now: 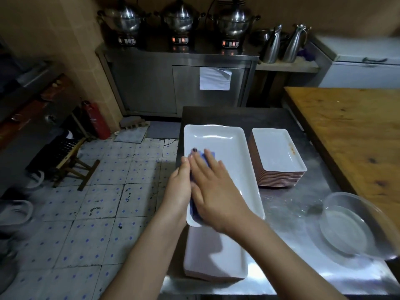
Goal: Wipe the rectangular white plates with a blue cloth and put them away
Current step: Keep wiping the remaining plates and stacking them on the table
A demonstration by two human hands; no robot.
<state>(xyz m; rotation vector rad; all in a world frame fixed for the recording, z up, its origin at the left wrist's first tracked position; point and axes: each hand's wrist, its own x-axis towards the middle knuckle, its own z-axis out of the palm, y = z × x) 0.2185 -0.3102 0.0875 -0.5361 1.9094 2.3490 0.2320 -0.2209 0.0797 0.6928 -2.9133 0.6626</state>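
Observation:
A long rectangular white plate (223, 148) lies tilted above a low stack of white plates (214, 260) on the steel table. My left hand (178, 187) grips the plate's left edge, thumb on the rim. My right hand (212, 187) lies flat with straight fingers, pressing a blue cloth (195, 211) onto the plate's left part. Only strips of the cloth show around my fingers. To the right stands a taller stack of smaller rectangular white plates (279, 156).
A clear plastic bowl (352, 226) sits at the steel table's (290, 211) right side. A wooden table (355, 135) adjoins on the right. Behind are a steel cabinet (177, 83) with three pots and two jugs. Tiled floor, a folding stool (71, 161) and a fire extinguisher (97, 120) lie left.

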